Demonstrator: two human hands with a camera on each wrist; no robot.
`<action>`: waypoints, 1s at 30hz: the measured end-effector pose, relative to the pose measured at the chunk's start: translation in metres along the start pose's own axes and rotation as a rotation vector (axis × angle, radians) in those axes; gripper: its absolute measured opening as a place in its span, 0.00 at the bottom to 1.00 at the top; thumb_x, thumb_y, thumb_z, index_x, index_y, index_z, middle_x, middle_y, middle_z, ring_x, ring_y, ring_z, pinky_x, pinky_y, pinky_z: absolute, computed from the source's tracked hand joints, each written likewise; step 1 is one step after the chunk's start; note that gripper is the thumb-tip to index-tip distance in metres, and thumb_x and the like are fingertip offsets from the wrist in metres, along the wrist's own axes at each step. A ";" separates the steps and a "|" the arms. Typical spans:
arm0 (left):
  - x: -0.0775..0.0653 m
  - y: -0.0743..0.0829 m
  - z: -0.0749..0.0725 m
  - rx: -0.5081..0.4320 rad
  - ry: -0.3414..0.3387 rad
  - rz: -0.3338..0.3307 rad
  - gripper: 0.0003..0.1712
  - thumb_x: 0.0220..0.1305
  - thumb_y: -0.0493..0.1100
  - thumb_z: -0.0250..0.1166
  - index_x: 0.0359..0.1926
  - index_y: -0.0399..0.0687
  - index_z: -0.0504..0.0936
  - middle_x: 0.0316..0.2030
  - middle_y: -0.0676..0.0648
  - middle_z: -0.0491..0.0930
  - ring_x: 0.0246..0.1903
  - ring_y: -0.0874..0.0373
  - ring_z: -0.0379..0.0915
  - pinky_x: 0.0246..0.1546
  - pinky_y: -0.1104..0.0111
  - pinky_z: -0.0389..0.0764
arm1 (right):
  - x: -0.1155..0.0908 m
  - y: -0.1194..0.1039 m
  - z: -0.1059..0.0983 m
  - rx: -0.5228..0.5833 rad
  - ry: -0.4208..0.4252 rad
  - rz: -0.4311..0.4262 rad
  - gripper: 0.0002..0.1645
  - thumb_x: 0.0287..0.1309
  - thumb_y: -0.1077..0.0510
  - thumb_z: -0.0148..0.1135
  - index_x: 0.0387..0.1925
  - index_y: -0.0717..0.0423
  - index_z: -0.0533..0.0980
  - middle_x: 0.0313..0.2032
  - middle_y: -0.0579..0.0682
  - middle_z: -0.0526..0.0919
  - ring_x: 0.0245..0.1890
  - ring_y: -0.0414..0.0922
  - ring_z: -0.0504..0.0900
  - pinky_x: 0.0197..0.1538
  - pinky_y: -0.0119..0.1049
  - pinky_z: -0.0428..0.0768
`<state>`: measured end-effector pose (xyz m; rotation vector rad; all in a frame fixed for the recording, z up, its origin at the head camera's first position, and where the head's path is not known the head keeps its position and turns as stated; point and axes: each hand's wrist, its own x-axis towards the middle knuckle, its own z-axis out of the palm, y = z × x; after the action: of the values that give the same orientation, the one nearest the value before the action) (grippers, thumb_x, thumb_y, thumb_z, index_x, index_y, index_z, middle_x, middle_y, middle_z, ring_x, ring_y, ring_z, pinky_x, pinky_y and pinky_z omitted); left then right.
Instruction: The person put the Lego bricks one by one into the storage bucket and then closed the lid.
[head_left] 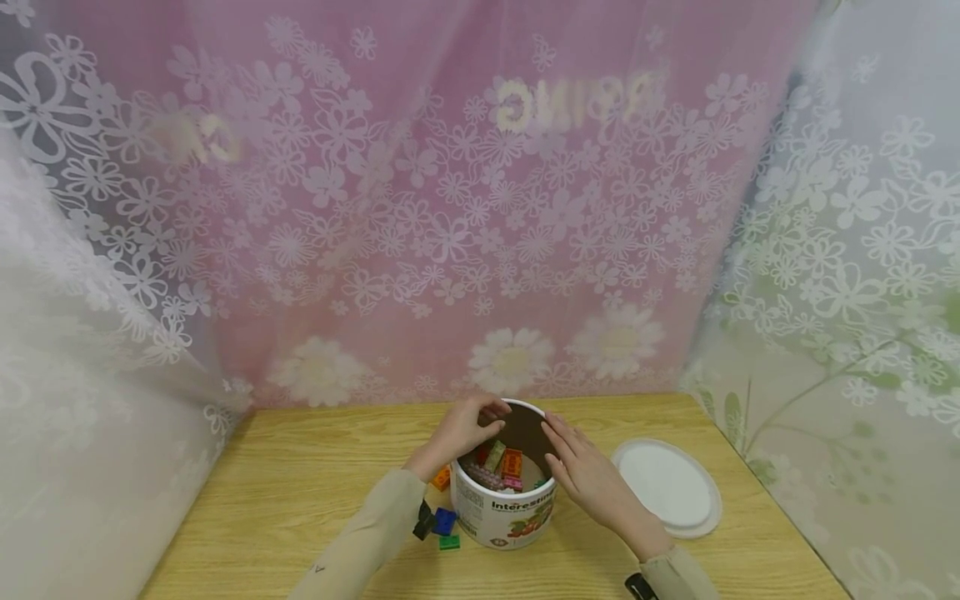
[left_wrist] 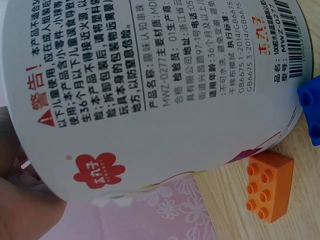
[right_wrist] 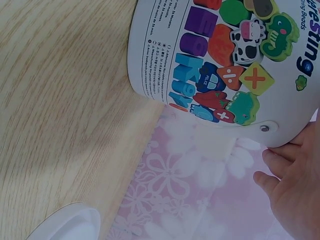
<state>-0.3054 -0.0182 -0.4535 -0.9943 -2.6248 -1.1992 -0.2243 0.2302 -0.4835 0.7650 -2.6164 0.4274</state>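
A white round bucket [head_left: 487,508] with a printed label stands on the table, its brown inside partly filled with toy bricks. Over its left rim reaches my left hand [head_left: 467,429], fingers loosely bent at the far edge and thumb apart from them above the opening. Nothing shows between that thumb and the fingers. My right hand [head_left: 588,477] rests on the right rim with its fingers nearly straight. In the right wrist view, its fingers [right_wrist: 295,150] lie against the bucket's outer wall. An orange brick [head_left: 512,462] and a pink brick [head_left: 512,482] show inside.
Outside the bucket on the left lie an orange brick [left_wrist: 270,186], a blue brick [head_left: 445,522], and a green brick [head_left: 449,542]. A white lid [head_left: 667,487] lies on the wooden table [head_left: 315,467] to the right. Flowered curtains [head_left: 450,208] surround the table.
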 end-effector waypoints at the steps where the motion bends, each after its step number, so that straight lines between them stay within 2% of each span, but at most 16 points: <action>1: 0.000 0.000 -0.001 -0.010 0.015 0.002 0.12 0.69 0.38 0.67 0.52 0.43 0.84 0.46 0.47 0.85 0.44 0.55 0.82 0.47 0.65 0.84 | 0.000 0.000 0.000 0.002 0.004 -0.002 0.33 0.78 0.49 0.50 0.74 0.64 0.63 0.75 0.58 0.61 0.75 0.55 0.62 0.74 0.55 0.62; 8: -0.001 0.001 -0.011 -0.042 0.117 0.039 0.12 0.67 0.35 0.68 0.50 0.43 0.85 0.43 0.48 0.85 0.41 0.56 0.83 0.43 0.66 0.86 | 0.000 -0.001 0.000 0.002 0.015 -0.002 0.32 0.75 0.54 0.54 0.73 0.64 0.64 0.75 0.60 0.62 0.74 0.57 0.63 0.73 0.56 0.62; 16: -0.008 -0.004 -0.022 -0.082 0.175 0.036 0.13 0.67 0.36 0.68 0.52 0.44 0.85 0.45 0.46 0.86 0.43 0.53 0.83 0.48 0.55 0.85 | 0.000 0.000 0.001 -0.002 -0.014 0.012 0.33 0.78 0.50 0.49 0.75 0.63 0.62 0.76 0.57 0.60 0.76 0.54 0.60 0.74 0.55 0.60; 23: -0.016 -0.014 -0.029 -0.110 0.236 -0.016 0.15 0.68 0.38 0.68 0.55 0.46 0.84 0.48 0.49 0.85 0.47 0.53 0.81 0.52 0.53 0.82 | -0.001 -0.003 0.000 -0.002 0.017 0.005 0.32 0.78 0.50 0.49 0.74 0.64 0.63 0.75 0.58 0.61 0.75 0.55 0.61 0.73 0.57 0.62; 30: -0.033 -0.039 -0.029 -0.122 0.297 -0.119 0.15 0.69 0.37 0.67 0.55 0.51 0.84 0.49 0.46 0.85 0.47 0.51 0.81 0.52 0.50 0.82 | -0.001 -0.003 0.000 -0.006 0.030 -0.005 0.32 0.78 0.50 0.50 0.74 0.64 0.64 0.75 0.59 0.62 0.74 0.55 0.62 0.72 0.57 0.62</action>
<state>-0.3085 -0.0747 -0.4696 -0.6234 -2.4301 -1.4246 -0.2219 0.2283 -0.4828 0.7577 -2.5864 0.4262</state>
